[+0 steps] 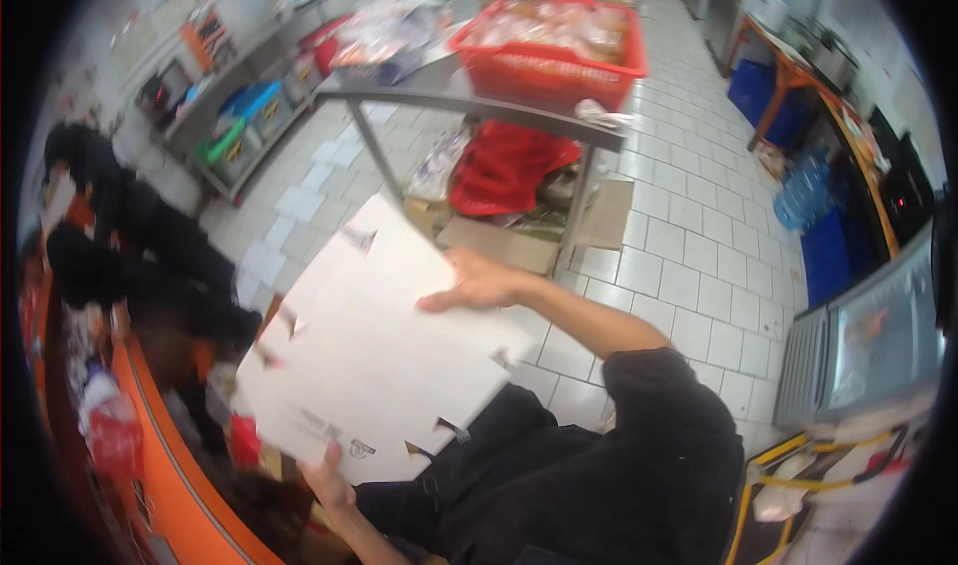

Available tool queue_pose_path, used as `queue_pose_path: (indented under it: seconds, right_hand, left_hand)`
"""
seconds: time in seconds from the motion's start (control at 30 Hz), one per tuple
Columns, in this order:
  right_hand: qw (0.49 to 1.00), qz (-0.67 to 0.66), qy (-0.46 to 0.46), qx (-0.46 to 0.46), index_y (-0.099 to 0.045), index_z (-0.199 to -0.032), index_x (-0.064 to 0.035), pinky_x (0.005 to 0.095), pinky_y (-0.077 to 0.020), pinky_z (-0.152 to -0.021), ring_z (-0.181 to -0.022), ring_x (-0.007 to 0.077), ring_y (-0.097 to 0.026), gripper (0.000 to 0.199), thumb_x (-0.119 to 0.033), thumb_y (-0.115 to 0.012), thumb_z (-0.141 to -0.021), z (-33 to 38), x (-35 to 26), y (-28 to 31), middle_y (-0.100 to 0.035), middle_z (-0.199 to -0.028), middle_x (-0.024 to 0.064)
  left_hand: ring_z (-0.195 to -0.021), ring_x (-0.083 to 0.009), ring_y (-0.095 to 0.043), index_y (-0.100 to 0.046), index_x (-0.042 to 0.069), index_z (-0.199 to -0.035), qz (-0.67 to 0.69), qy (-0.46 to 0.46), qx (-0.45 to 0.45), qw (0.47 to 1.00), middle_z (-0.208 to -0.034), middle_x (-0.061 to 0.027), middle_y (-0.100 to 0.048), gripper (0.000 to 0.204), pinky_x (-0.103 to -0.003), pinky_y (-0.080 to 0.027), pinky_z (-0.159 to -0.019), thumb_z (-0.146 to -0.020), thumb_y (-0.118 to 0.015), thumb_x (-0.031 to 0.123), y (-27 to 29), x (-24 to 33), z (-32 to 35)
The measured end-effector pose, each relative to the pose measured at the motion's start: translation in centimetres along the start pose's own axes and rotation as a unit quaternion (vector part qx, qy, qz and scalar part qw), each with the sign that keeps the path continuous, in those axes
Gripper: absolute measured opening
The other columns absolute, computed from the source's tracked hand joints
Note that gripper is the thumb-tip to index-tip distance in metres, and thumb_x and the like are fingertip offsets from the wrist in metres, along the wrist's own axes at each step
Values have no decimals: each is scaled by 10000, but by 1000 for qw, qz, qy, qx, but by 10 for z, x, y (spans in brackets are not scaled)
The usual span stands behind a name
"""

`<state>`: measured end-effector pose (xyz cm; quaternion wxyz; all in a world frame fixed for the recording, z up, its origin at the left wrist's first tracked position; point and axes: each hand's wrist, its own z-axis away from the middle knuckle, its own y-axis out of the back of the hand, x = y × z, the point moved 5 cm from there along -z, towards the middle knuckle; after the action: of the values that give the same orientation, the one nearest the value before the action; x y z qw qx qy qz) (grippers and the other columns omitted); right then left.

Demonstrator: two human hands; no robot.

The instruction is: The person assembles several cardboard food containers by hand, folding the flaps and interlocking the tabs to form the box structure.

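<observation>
A flat white cardboard box (364, 335) is held up at a tilt in front of my body, with small cut slots along its edges and some print near its lower corner. My left hand (329, 477) grips that lower edge, its thumb on the printed face. At the upper right edge my right hand (477, 281) is closed on the board, thumb across the face and the other fingers mostly hidden behind it. The underside of the box cannot be seen.
Ahead stands a metal table (449, 96) bearing a red basket (549, 81) of plastic-wrapped items; red bags (509, 166) and cartons lie beneath. An orange counter (175, 455) runs along the left, near people in black clothing (150, 226). A glass-lidded cabinet (873, 340) is at right.
</observation>
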<state>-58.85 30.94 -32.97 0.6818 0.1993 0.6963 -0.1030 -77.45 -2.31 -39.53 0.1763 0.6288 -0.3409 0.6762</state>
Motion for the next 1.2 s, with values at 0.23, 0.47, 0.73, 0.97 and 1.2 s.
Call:
queue_pose_path:
  seconds: [0.23, 0.47, 0.73, 0.97, 1.2]
  right_hand:
    - [985, -6, -146, 93, -616, -1199, 36, 310, -532, -830, -946, 156, -647, 470, -198, -786, -829, 15, 199, 18, -682, -1090, 107]
    - [977, -51, -184, 93, -605, -1198, 34, 315, -516, -875, -977, 169, -644, 437, -136, -757, -826, -3, 219, 35, -679, -1104, 102]
    - [988, 84, -83, 99, -596, -1193, 24, 318, -472, -942, -1053, 168, -615, 385, -136, -725, -867, -51, 205, 50, -669, -1088, 104]
    - [948, -86, -244, 187, -620, -1067, 9, 272, -491, -842, -916, 116, -642, 165, -87, -642, -934, -90, 234, 24, -713, -947, 72]
    - [942, 285, -42, -173, -665, -985, -20, 314, -498, -805, -871, 205, -652, 326, -24, -802, -689, -157, 170, 43, -686, -929, 89]
  left_hand:
    - [-1074, -379, -625, -483, -89, -1312, -500, 216, -60, 837, -1195, -261, -623, 680, -417, -465, -968, -783, -798, 200, -3, -32, -36]
    - [-1185, -387, -521, -544, 29, -1274, -506, -182, -178, 824, -1233, -208, -572, 539, -428, -409, -1019, -790, -755, 138, -146, 36, -164]
    - [-986, -382, -656, -654, -17, -1062, -599, 60, -381, 702, -1057, -235, -664, 533, -401, -526, -860, -690, -829, 322, -206, -138, -265]
    - [-1067, -363, -635, -627, -97, -1111, -710, -254, -57, 654, -1150, -221, -651, 335, -411, -511, -930, -847, -521, 81, -208, -179, -151]
    - [-972, -379, -656, -668, -67, -963, -585, 1, -241, 775, -1027, -263, -667, 325, -446, -528, -821, -809, -672, 219, -185, -161, -200]
